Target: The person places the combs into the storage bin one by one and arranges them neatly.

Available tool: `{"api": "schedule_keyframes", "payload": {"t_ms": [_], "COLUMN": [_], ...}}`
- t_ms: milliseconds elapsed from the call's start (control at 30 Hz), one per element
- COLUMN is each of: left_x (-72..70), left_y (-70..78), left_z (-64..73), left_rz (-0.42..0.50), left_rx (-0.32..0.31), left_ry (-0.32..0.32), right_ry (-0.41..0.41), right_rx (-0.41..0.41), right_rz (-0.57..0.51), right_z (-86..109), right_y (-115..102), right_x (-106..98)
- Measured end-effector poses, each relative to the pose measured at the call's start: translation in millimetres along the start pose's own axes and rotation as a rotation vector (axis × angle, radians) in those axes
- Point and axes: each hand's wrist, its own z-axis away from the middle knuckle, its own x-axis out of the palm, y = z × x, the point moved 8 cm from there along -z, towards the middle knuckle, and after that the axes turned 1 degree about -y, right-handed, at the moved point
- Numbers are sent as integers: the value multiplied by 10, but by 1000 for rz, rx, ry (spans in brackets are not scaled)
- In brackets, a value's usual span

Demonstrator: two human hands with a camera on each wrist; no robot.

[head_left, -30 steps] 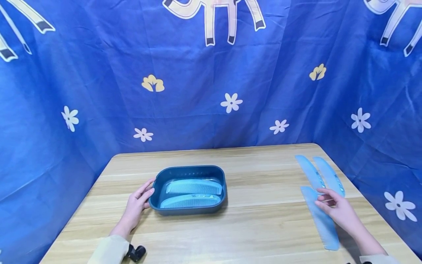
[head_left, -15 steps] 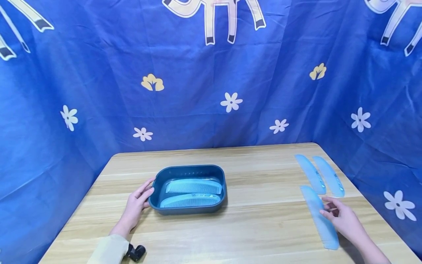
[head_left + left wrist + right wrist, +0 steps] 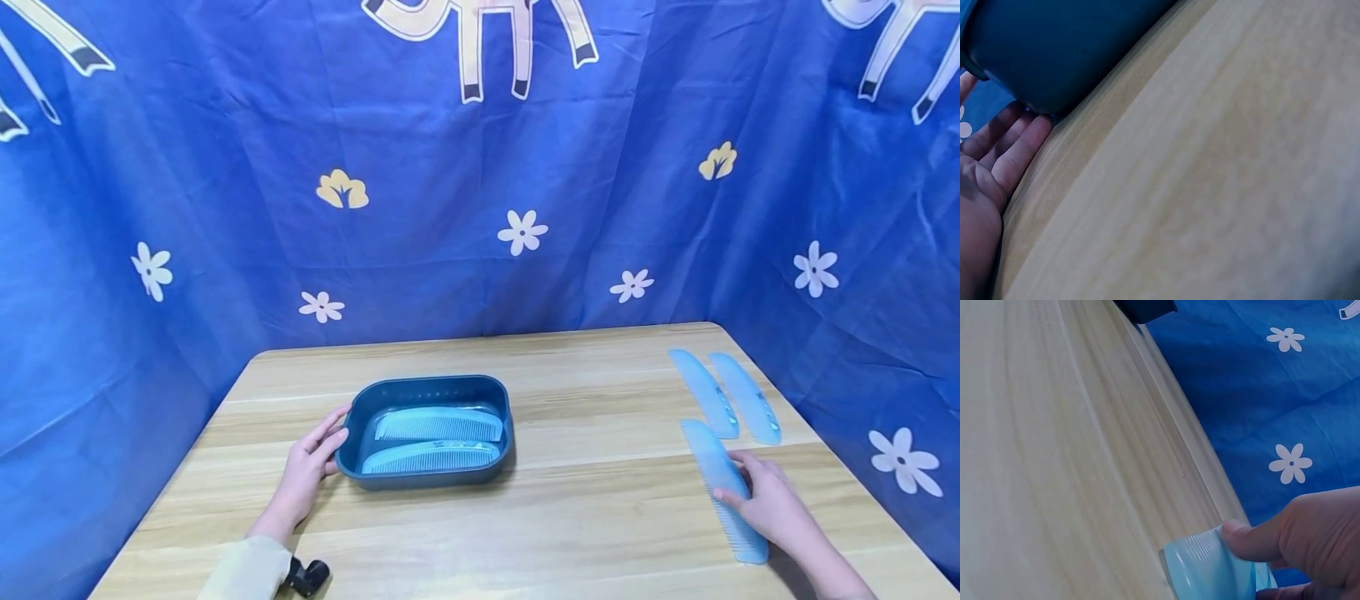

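My left hand (image 3: 302,477) rests against the left end of a dark teal plastic box (image 3: 472,392). In the left wrist view its fairly straight fingers (image 3: 1019,150) touch the box's outer wall low down, near the tabletop. Inside the box lie two light blue combs, a farther comb (image 3: 438,423) and a nearer comb (image 3: 431,457). At the right, my right hand (image 3: 776,504) grips another light blue comb (image 3: 708,454), thumb on the toothed edge and fingers at the back edge. The right wrist view shows the thumb (image 3: 1244,540) on that comb; some fingers are hidden.
Beyond the gripped comb lie two more light blue combs, a left one (image 3: 705,392) and a right one (image 3: 746,398), near the table's right edge. The wood-grain table (image 3: 585,500) is backed by a blue curtain (image 3: 450,275). A black wrist mount (image 3: 307,575) sits by the left sleeve.
My right hand has come down toward the near end of the table, from above the comb to a grip across its middle. The left hand and the box have stayed put.
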Motion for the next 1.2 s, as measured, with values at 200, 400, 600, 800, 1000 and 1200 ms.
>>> {"api": "schedule_keyframes", "payload": {"t_ms": [200, 400, 600, 800, 1000, 1200], "left_x": [-11, -9, -4, -8, -11, -10], "left_y": [-4, -9, -10, -26, -21, -18], "left_z": [-9, 1, 18, 9, -5, -9], "left_rz": [2, -2, 12, 10, 28, 30], "left_rx": [-5, -8, -5, -16, -16, -3], "left_ry": [5, 3, 4, 3, 5, -2], "right_ry": [-37, -97, -126, -154, -172, -187], "right_rx": [45, 96, 105, 101, 90, 127], "right_rz": [41, 48, 46, 10, -42, -67], "right_z": [-49, -125, -148, -165, -197, -195], "right_y": [11, 13, 1, 27, 51, 44], "right_x": [26, 29, 26, 33, 30, 28]}}
